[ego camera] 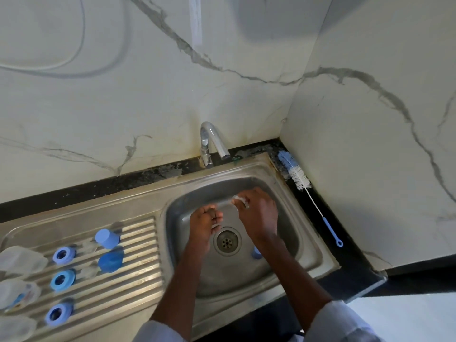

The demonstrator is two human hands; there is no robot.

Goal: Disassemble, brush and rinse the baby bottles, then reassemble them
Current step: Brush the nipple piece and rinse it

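Over the sink (318, 253): our left hand (206, 223) and right hand (257, 209), fingers curled, pinch a small clear, blurred part (238, 199) between them, below the tap (212, 141). Bottle brush (296, 175) lies well right of our fingers; blue rings (63, 280) far left on the drainboard.

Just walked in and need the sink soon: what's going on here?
A person is washing baby bottle parts. Both hands, left hand and right hand, are in the sink, holding a small clear part. Three blue collars, caps and clear bottles lie on the drainboard. The bottle brush rests on the counter.
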